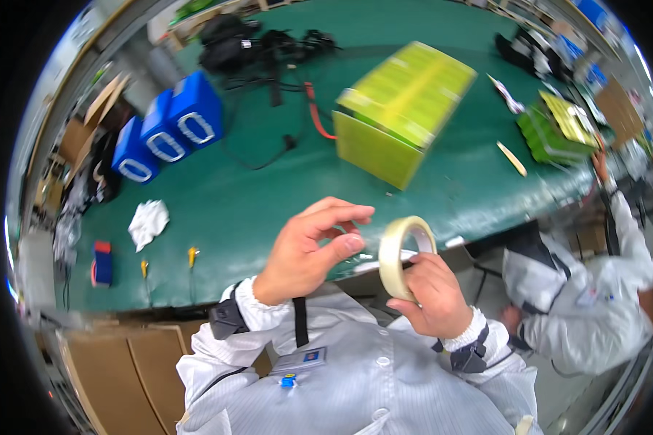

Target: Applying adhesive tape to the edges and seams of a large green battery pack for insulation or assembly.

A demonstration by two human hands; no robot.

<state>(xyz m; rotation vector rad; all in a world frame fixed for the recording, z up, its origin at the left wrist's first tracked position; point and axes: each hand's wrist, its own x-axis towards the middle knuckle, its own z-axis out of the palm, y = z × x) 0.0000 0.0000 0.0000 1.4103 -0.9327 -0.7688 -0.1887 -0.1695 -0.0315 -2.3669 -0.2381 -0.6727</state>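
Observation:
My right hand (437,296) grips a roll of pale, cream-coloured tape (390,264), its fingers passing through the ring. The roll is held upright above the table's near edge. Just left of it is my left hand (301,250), fingers bent, thumb and forefinger apart, and nothing visible between them. The left fingertips do not touch the roll. Beyond both hands a yellow-green box-shaped block (384,138) rests on the green table (268,185), a strip of yellowish tape running along its top. A red strap or cable (316,112) lies beside its left side.
Three blue packs (168,127) stand at the left. Nearer lie a white crumpled cloth (149,223), a red-and-blue roll (102,264) and two yellow-tipped leads (192,256). Black gear (232,47) is at the back. On the right a co-worker (588,297) touches another green block (555,130).

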